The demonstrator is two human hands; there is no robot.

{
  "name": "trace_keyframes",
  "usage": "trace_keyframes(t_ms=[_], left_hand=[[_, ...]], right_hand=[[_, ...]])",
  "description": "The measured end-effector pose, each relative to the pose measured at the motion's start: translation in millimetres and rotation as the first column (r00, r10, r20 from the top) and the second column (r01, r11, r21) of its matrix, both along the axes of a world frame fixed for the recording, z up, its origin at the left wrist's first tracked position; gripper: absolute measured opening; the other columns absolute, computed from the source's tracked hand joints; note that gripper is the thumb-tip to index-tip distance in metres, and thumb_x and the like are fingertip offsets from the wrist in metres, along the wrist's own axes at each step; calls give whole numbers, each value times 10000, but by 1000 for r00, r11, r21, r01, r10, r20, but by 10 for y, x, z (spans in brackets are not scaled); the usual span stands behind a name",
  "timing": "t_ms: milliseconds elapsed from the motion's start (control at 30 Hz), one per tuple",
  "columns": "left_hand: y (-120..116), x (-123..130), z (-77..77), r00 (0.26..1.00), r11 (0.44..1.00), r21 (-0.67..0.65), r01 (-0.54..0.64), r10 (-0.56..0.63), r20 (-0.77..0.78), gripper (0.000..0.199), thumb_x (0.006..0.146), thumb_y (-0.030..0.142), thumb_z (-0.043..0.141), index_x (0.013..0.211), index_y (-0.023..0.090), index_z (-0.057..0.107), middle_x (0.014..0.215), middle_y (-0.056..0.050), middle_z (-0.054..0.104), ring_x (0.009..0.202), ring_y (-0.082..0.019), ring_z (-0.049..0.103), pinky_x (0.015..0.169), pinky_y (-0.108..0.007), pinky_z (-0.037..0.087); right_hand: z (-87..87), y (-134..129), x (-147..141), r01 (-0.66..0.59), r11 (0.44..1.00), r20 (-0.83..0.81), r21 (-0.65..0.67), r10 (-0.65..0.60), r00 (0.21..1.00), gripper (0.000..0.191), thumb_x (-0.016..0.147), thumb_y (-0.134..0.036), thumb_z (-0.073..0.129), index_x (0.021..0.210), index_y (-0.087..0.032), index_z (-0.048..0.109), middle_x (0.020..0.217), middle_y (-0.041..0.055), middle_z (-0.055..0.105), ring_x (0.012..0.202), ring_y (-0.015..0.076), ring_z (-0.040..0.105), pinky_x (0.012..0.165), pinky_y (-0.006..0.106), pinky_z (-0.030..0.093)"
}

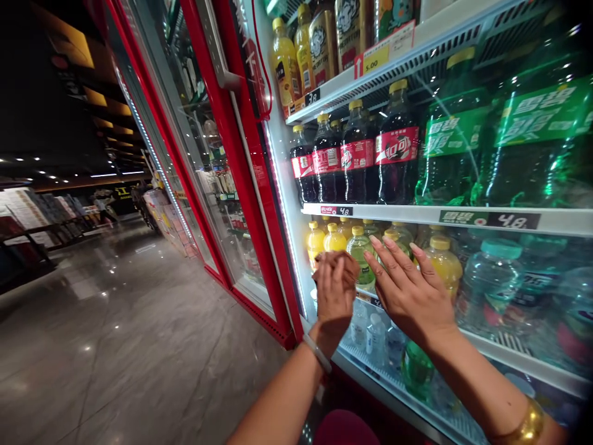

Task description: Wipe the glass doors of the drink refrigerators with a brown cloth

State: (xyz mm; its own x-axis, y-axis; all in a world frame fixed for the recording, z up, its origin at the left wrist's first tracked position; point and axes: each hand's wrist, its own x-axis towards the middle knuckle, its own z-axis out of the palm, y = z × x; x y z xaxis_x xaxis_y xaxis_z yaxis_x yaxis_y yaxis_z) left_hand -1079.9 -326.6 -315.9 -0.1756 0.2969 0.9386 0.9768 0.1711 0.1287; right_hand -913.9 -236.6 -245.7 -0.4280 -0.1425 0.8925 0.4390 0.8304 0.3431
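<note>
My left hand (334,293) is closed around a crumpled brown cloth (348,272) in front of the cooler's lower shelves. To its right, my right hand (412,293) is raised with its fingers stretched and slightly apart, holding nothing. Faint streaks and reflections suggest glass before the bottles, but whether either hand touches it I cannot tell. Behind the hands stand yellow drink bottles (332,238) and a pale green bottle (359,250), partly covered by them.
Cola bottles (356,154) and large green soda bottles (456,136) fill the shelf above, over a price strip (491,219). Clear bottles (375,337) stand lower down. Red-framed cooler doors (227,161) run along the left, beside a shiny grey floor (139,321).
</note>
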Motion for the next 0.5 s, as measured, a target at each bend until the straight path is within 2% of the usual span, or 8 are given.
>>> trace_keyframes(t_ms=[67, 100, 167, 233, 300, 367, 433, 500], left_hand=[[-36, 91, -179, 989, 996, -90, 25, -38, -140, 753, 942, 147, 618, 1639, 237, 345, 1678, -132, 453, 1626, -296, 311, 1285, -521, 415], [-49, 101, -188, 977, 993, -116, 37, -61, -206, 732, 948, 170, 625, 1630, 232, 364, 1668, -127, 470, 1631, -293, 301, 1290, -519, 409], [-62, 36, -54, 945, 987, -139, 77, -117, -307, 694, 960, 211, 620, 1614, 223, 386, 1667, -131, 469, 1640, -295, 276, 1293, -529, 401], [-55, -116, 216, 918, 978, -156, 135, -183, -353, 684, 959, 199, 595, 1608, 232, 383, 1690, -135, 431, 1648, -299, 248, 1292, -545, 395], [-33, -296, 495, 933, 984, -120, 133, -165, -321, 705, 939, 123, 581, 1600, 262, 381, 1695, -125, 420, 1650, -291, 245, 1304, -556, 367], [0, -446, 668, 966, 993, -64, 103, -116, -232, 743, 907, 67, 567, 1596, 274, 381, 1694, -125, 415, 1642, -288, 272, 1317, -566, 334], [29, -530, 669, 996, 999, 15, 39, -38, -75, 747, 901, 64, 558, 1597, 263, 378, 1684, -144, 419, 1629, -293, 304, 1322, -567, 316], [38, -535, 509, 995, 995, 84, -48, 40, 90, 720, 939, 109, 544, 1619, 234, 341, 1682, -183, 402, 1626, -310, 309, 1315, -579, 318]], right_hand=[[8, 2, 3, -5, 1000, -2, 17, 5, 1000, 609, 1046, -216, 506, 1636, -146, 371, 1692, 91, 371, 1639, 235, 220, 1382, 459, 116], [10, 3, 3, -9, 1000, -4, 21, 9, 1000, 598, 1051, -213, 487, 1633, -134, 373, 1689, 96, 376, 1641, 235, 214, 1382, 458, 114], [9, 5, -1, -14, 1000, -7, 20, 14, 1000, 592, 1054, -208, 476, 1631, -122, 375, 1688, 99, 379, 1642, 236, 210, 1381, 458, 115], [1, 6, -5, -11, 1000, -7, 13, 11, 1000, 608, 1045, -217, 510, 1632, -135, 376, 1691, 91, 374, 1639, 238, 225, 1381, 463, 119], [-13, 10, -7, -8, 1000, 0, 2, 8, 1000, 646, 1031, -229, 553, 1643, -161, 359, 1696, 80, 364, 1633, 240, 251, 1379, 473, 134], [-25, 15, -3, -19, 1000, 0, -12, 19, 1000, 689, 1020, -220, 571, 1661, -184, 321, 1698, 74, 363, 1623, 241, 283, 1378, 483, 151], [-30, 22, 4, -50, 998, 4, -40, 50, 999, 735, 1013, -201, 575, 1682, -208, 271, 1697, 70, 365, 1609, 245, 320, 1380, 482, 155], [-28, 28, 11, -84, 994, 6, -72, 84, 996, 769, 1009, -189, 578, 1694, -239, 233, 1694, 60, 370, 1591, 247, 359, 1382, 470, 149]])
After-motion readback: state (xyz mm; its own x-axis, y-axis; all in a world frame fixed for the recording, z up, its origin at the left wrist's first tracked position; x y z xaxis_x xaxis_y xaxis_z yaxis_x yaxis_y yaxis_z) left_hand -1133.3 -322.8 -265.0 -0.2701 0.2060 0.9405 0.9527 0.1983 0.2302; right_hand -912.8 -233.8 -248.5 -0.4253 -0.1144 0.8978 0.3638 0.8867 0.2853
